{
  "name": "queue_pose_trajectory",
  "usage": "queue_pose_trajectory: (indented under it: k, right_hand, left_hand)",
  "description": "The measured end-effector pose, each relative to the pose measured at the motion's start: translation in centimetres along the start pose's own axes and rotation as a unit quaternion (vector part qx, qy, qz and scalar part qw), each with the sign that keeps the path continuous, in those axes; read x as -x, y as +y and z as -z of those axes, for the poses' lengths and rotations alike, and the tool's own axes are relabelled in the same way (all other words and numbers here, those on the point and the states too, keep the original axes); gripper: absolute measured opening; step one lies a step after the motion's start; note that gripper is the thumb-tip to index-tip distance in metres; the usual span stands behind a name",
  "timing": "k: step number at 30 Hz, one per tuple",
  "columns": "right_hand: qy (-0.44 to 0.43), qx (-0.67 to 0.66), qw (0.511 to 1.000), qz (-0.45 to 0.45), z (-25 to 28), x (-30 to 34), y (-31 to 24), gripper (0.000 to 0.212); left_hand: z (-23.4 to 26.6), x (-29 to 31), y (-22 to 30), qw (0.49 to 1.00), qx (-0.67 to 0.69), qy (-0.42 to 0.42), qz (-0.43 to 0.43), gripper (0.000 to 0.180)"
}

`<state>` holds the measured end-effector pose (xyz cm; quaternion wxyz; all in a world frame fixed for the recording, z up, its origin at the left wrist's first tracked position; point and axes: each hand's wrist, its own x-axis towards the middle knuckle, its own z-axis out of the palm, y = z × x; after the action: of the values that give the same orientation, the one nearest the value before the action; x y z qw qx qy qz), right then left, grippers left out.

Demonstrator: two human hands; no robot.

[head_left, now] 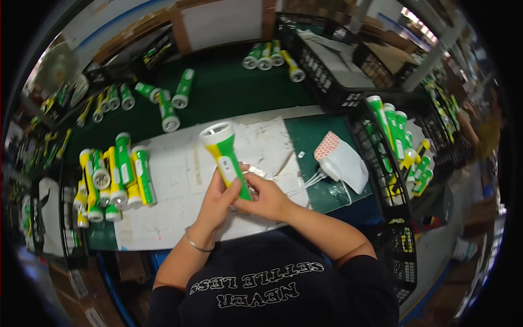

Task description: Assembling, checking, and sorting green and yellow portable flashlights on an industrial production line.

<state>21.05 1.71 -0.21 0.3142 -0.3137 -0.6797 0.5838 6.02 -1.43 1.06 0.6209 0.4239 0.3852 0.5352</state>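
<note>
A green and yellow flashlight (227, 154) with a wide white head is held upright and slightly tilted over the worktable, its head pointing away from me. My left hand (220, 195) is closed round its lower body, thumb lying along the front. From the other side my right hand (267, 197) grips the tail end, and some fingers are hidden behind it. Under both hands lies a stained white sheet (169, 180). To the left, on the sheet's edge, several similar flashlights (124, 166) lie in a pile.
White cables and a white pouch (348, 165) lie right of the sheet. Black crates (327, 82) stand at the back right; another black crate (381, 158) with flashlights borders the right side. More flashlights (169, 111) lie across the green far surface (218, 82).
</note>
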Motion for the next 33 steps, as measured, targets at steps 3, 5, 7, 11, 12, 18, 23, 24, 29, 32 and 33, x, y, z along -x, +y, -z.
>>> queue_pose_trajectory:
  k: [3,5,7,11,12,18,23,24,29,32,33]
  right_hand:
    - [0.102,0.232,0.967,-0.014,4.1,2.8,-4.4,0.046]
    - [0.237,0.277,0.931,-0.03,9.6,4.6,-5.1,0.043]
    - [0.39,0.403,0.825,-0.071,16.6,6.4,-6.9,0.043]
    - [0.45,0.582,0.621,-0.271,27.0,12.8,-8.4,0.056]
    - [0.418,0.59,0.613,-0.318,28.1,13.5,-8.4,0.055]
    - [0.363,0.669,0.515,-0.395,29.7,12.5,-7.0,0.09]
    - [0.313,0.632,0.534,-0.466,31.4,11.6,-7.6,0.099]
    - [0.306,0.635,0.534,-0.466,31.7,11.6,-7.8,0.1]
    - [0.302,0.636,0.533,-0.468,32.5,10.7,-4.0,0.099]
    - [0.322,0.608,0.537,-0.487,34.1,11.5,-3.1,0.1]
    - [0.317,0.61,0.534,-0.492,34.8,11.6,-3.2,0.102]
  left_hand:
    - [0.5,-0.1,0.9,0.997,-0.068,-0.005,-0.035,0.07]
    - [1.9,0.4,1.5,0.997,-0.064,0.046,0.017,0.068]
    - [3.0,0.5,0.9,0.997,-0.041,0.059,0.021,0.064]
    - [3.0,0.5,0.1,0.997,-0.022,0.053,0.046,0.054]
    - [3.3,0.4,-0.4,0.997,-0.028,0.046,0.052,0.053]
    - [3.4,-0.3,0.1,0.996,-0.035,0.034,0.07,0.05]
    - [3.6,-0.4,0.1,0.997,-0.025,0.038,0.062,0.045]
    - [3.6,-0.5,0.0,0.997,-0.026,0.038,0.063,0.045]
    - [3.4,-0.7,-0.6,0.995,-0.026,0.039,0.087,0.043]
    - [3.2,-1.0,-0.6,0.993,-0.044,0.028,0.105,0.042]
    - [3.4,-1.0,-0.5,0.993,-0.046,0.03,0.106,0.042]
